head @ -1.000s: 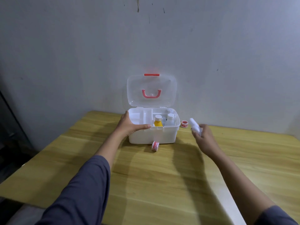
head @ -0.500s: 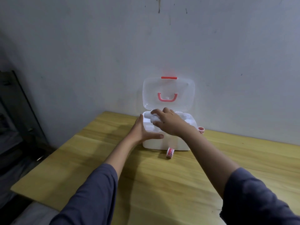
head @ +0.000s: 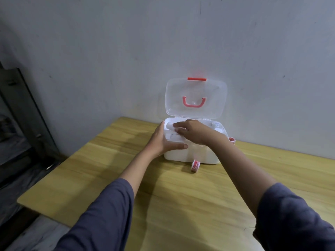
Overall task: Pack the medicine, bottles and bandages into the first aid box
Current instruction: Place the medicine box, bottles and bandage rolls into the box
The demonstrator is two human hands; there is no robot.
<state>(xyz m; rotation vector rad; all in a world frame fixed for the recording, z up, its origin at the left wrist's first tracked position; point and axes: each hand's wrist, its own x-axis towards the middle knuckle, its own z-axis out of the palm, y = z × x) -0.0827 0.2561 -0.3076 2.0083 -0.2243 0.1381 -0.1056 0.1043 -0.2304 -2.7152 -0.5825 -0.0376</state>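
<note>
The left hand (head: pixel 160 140) braces the near-left corner of the open first aid box (head: pixel 181 154), fingers straight and apart. The right hand (head: pixel 196 132) reaches into the box's left side, fingers bent over a white item (head: pixel 170 126); I cannot tell whether they clamp it. A tape roll (head: pixel 195 165) stands on the worktop (head: pixel 181 205) just near the box.

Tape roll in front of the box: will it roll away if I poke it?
Probably, yes. The tape roll seems to stand on its round edge on the smooth table, so a poke could send it rolling. It looks small, so it is likely light.
</note>
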